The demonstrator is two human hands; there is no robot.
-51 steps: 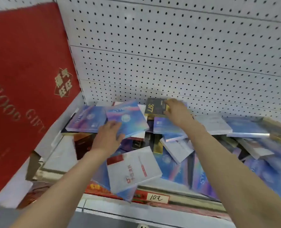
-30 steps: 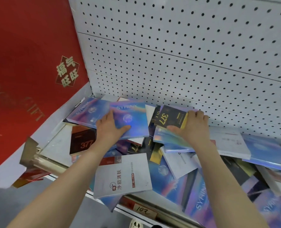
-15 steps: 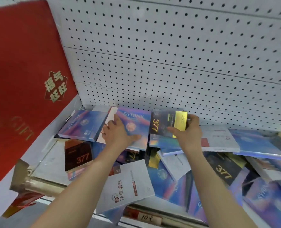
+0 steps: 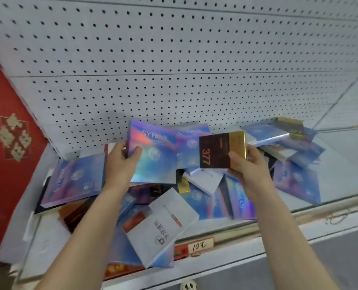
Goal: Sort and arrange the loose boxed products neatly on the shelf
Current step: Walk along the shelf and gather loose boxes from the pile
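Sorting barely begun, judging by the pile. Left hand (image 4: pixel 121 162) closed on the edge of a shiny blue box (image 4: pixel 153 155), lifted and tilted; right hand (image 4: pixel 247 164) gripping a black and gold box (image 4: pixel 220 151), raised above the heap. Other boxes (image 4: pixel 205 197) strewn flat and overlapping across the shelf (image 4: pixel 341 170), white box (image 4: pixel 161 227) overhanging its front rail. Pegboard (image 4: pixel 173 59) behind, red board (image 4: pixel 4 153) at left, bare shelf at right.

I see the boxes (image 4: pixel 205 197) piled on the shelf (image 4: pixel 341 164), mostly toward its left end, some over its front edge.
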